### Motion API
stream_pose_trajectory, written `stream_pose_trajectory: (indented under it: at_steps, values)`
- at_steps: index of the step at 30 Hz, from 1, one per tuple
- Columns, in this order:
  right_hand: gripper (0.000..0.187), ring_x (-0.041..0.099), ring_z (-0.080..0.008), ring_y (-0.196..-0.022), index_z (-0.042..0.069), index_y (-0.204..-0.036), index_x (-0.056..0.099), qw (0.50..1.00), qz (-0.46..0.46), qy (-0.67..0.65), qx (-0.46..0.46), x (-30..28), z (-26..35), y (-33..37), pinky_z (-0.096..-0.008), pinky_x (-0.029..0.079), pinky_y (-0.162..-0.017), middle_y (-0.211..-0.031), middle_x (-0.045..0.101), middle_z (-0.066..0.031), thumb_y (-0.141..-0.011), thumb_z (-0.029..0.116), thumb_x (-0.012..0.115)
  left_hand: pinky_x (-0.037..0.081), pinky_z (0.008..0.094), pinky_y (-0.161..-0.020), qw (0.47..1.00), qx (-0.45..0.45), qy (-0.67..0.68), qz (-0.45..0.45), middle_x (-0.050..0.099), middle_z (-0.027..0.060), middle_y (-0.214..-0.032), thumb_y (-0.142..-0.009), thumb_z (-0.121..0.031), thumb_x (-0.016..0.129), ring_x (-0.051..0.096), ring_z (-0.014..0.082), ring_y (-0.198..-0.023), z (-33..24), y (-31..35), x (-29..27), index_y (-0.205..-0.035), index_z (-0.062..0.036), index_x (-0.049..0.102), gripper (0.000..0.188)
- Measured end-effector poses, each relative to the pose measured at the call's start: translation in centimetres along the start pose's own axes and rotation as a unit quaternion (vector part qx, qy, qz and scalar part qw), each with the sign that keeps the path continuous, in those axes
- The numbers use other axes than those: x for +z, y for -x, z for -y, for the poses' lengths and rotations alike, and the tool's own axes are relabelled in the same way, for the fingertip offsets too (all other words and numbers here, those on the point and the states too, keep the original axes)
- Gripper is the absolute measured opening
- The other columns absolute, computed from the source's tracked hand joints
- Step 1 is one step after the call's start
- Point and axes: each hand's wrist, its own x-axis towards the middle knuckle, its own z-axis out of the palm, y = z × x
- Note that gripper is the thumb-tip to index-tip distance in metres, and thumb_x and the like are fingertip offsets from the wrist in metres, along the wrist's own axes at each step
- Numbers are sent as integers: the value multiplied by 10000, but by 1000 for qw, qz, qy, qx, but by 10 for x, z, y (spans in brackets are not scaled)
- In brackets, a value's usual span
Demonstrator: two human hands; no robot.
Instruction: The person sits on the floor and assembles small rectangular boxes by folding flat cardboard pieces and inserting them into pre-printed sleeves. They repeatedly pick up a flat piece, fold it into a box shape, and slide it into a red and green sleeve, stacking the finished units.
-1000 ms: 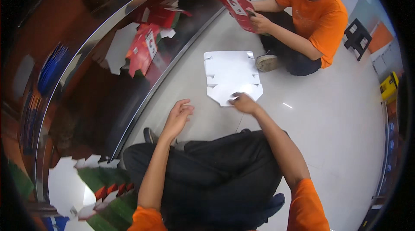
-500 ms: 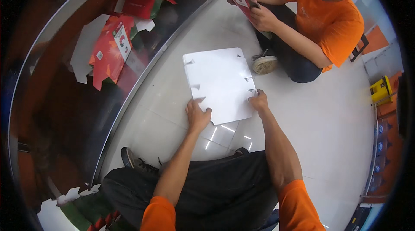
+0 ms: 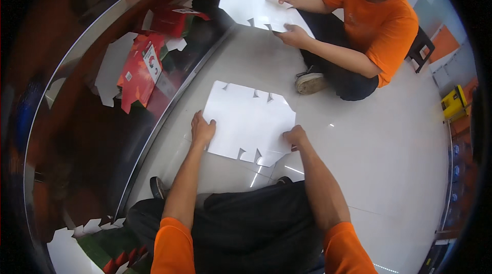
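Observation:
A flat white die-cut cardboard sheet (image 3: 248,123), with small slots along its far and near edges, is held out in front of my crossed legs. My left hand (image 3: 203,129) grips its left edge, thumb on the white face. On the opposite edge, my right hand (image 3: 295,138) is closed with its thumb on top. The underside of the sheet and most fingertips are hidden. Farther off, a person (image 3: 379,23) in an orange shirt sits on the floor, holding another white cardboard sheet (image 3: 274,10) in both hands.
Red and white flat cartons (image 3: 141,71) lie on a dark glossy surface at left, bordered by a metal edge (image 3: 169,112). White, green and red cardboard pieces (image 3: 97,246) sit at lower left. A black stool (image 3: 421,48) and a yellow object (image 3: 453,104) stand at right.
My sheet has turned about a quarter turn, so its slots now face far and near, and my hands moved left. The other person's carton has flipped from red side to white.

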Motion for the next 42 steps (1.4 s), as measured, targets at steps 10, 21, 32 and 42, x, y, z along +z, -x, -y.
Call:
stream_pose_trajectory:
  at_steps: [10,21,32,42]
  values:
    - [575,603,-393,-1083,-122,-1122,496,978,-123,169,-24,-1,2,-1,-396,506,-929,-1155,583,-315,-761,282,687,348,379,-1078,972,-110,172,118,436,266,-1396,-809,-190,606,449,360,-1289,0,44,-9,-1409,30,329,697]
    - [526,642,-371,-1019,-117,-1119,576,982,-177,32,-59,-9,4,-20,-386,504,-891,-1095,639,-288,-786,268,709,391,381,-1030,968,-164,144,121,519,302,-1293,-811,-231,579,525,381,-1202,-22,48,-22,-1407,20,316,698]
    - [547,600,-382,-1103,-70,-1199,565,981,-167,80,-56,-12,15,-6,-385,479,-961,-1183,605,-281,-780,251,709,407,387,-1014,970,-155,152,107,527,323,-1265,-815,-220,566,541,393,-1180,-25,46,-22,-1380,50,334,667]
    - [434,649,-367,-1010,-78,-1119,593,973,-218,2,-71,-2,5,-15,-388,501,-882,-990,671,-269,-797,211,608,401,400,-1033,974,-158,132,96,519,316,-1284,-805,-215,565,532,403,-1189,-21,44,-19,-1367,93,347,677]
